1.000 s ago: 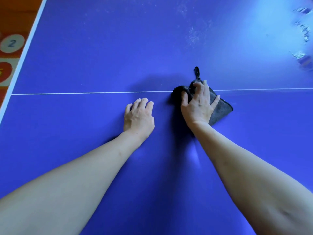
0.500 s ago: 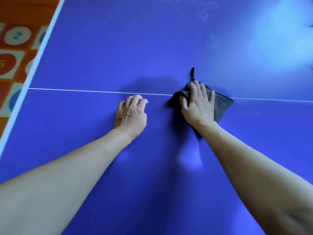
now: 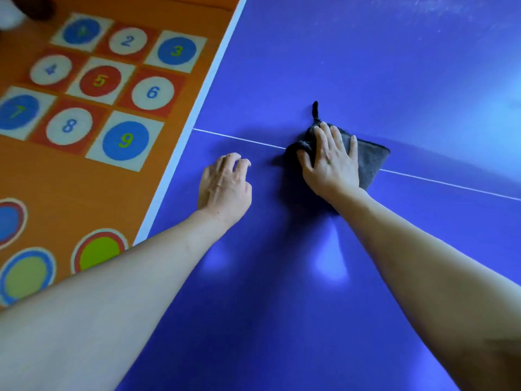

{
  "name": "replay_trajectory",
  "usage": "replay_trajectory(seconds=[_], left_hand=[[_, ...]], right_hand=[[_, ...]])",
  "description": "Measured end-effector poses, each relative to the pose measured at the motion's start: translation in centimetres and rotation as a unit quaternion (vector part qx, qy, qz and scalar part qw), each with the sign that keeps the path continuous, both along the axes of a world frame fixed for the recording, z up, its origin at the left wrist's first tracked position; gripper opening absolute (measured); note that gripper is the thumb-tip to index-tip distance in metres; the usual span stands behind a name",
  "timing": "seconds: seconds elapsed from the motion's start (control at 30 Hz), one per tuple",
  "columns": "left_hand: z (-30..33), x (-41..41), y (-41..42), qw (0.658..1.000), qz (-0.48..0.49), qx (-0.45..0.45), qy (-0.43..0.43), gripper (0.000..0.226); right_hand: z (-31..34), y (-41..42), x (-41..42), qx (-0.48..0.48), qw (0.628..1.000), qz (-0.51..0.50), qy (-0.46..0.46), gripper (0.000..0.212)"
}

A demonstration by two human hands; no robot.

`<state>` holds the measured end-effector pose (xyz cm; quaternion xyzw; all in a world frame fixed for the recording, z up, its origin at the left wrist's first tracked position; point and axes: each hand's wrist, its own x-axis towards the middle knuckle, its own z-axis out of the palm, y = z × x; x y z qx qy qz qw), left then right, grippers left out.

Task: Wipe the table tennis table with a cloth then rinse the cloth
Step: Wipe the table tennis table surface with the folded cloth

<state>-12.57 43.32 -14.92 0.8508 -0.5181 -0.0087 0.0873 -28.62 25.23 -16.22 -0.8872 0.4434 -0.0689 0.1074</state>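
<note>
Your right hand point(image 3: 331, 162) lies flat, fingers straight, pressing the grey cloth point(image 3: 369, 162) onto the blue table point(image 3: 366, 66) at centre frame, over the white line point(image 3: 242, 140). Your left hand point(image 3: 224, 187) rests just left of it, fingers loosely curled, holding nothing. A numbered mat point(image 3: 93, 80) fills the upper left.

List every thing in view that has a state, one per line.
cloth: dark grey, folded, flat on the table across the white line, loop pointing away
right hand: fingers straight, pressing the cloth
left hand: fingers loosely curled, resting on the table
table: blue, faint dusty smears at far edge
</note>
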Motion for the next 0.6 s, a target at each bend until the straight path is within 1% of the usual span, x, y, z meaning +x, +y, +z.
replay_trajectory(seconds=[0.13,0.27,0.37,0.4,0.5,0.57,0.6], left_hand=[[-0.3,5.6,4.4,0.999,0.03,-0.011,0.008,0.038],[-0.6,10.0,9.1,0.998,0.054,-0.017,0.015,0.036],[-0.3,12.0,12.6,0.996,0.081,-0.017,0.031,0.044],[-0.2,12.4,13.8,0.995,0.089,-0.014,0.032,0.042],[-0.1,13.1,17.2,0.992,0.117,-0.003,0.049,0.034],[0.2,13.1,19.2,0.99,0.131,0.003,0.057,0.034],[0.4,12.9,20.1,0.989,0.134,0.009,0.059,0.035]], right_hand=[[-0.2,2.9,7.4,-0.011,0.999,0.032,-0.009,0.065],[-0.5,5.8,14.2,-0.02,0.996,0.087,-0.022,0.061],[-0.4,7.5,17.6,-0.011,0.994,0.109,-0.017,0.06],[-0.3,8.2,18.3,-0.013,0.993,0.115,-0.02,0.057],[0.1,12.2,19.7,-0.015,0.984,0.161,-0.075,0.041],[0.1,15.8,20.3,-0.012,0.972,0.199,-0.124,0.032],[0.0,17.5,20.5,-0.009,0.967,0.217,-0.132,0.031]])
